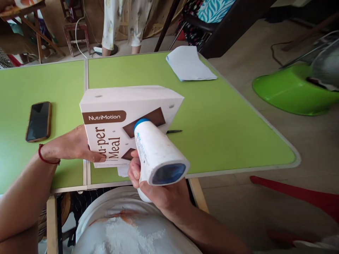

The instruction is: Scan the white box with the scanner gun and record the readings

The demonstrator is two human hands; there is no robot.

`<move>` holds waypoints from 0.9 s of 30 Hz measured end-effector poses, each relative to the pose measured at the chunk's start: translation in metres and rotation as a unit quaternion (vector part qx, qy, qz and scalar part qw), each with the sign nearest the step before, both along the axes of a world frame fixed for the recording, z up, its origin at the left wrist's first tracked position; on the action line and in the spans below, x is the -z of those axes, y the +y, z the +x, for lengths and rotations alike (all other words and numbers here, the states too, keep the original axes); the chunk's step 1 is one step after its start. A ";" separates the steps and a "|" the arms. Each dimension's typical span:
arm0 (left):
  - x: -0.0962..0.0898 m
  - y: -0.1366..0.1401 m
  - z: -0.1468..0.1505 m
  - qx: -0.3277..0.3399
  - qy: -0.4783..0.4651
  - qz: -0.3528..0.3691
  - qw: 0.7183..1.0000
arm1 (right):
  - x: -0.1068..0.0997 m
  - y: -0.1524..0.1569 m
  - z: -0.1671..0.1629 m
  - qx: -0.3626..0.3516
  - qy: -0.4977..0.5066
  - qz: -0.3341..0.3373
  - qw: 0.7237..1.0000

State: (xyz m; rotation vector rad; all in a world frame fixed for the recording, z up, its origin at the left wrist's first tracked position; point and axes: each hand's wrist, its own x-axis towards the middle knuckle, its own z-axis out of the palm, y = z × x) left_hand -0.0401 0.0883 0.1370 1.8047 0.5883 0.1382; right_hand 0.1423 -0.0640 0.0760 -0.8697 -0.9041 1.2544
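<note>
A white box [103, 102] printed "NutriMotion" and "Meal" stands on its edge on the green table. My left hand [74, 145] grips its lower left side, thumb pressed on the printed front and the other fingers hidden behind. In my right hand [161, 192] is a white gun-shaped infrared thermometer [161, 148], my fingers wrapped round its handle. Its blue-rimmed nose points at the brown pictures on the box front; whether it touches the box I cannot tell. The dark window at its back faces me.
A phone [39, 121] lies left on the green table [225, 134]. Behind the box are a dark pen [174, 131] and, farther back, folded white paper [189, 63]. A person's legs [119, 24] stand beyond the table. A green stool [288, 91] is on the floor at right.
</note>
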 end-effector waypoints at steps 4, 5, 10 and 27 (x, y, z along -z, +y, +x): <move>0.004 0.005 -0.003 0.024 0.015 0.002 1.000 | -0.002 -0.001 -0.001 0.001 0.002 -0.022 1.000; 0.006 0.006 -0.003 0.027 0.007 0.005 1.000 | -0.003 0.000 -0.001 -0.002 0.005 -0.034 0.999; 0.012 0.008 -0.005 0.037 -0.019 0.011 0.999 | -0.009 0.001 -0.001 -0.017 0.033 -0.054 0.998; 0.012 0.011 -0.007 0.052 0.010 0.055 0.997 | -0.011 0.004 0.002 -0.044 0.030 -0.020 0.998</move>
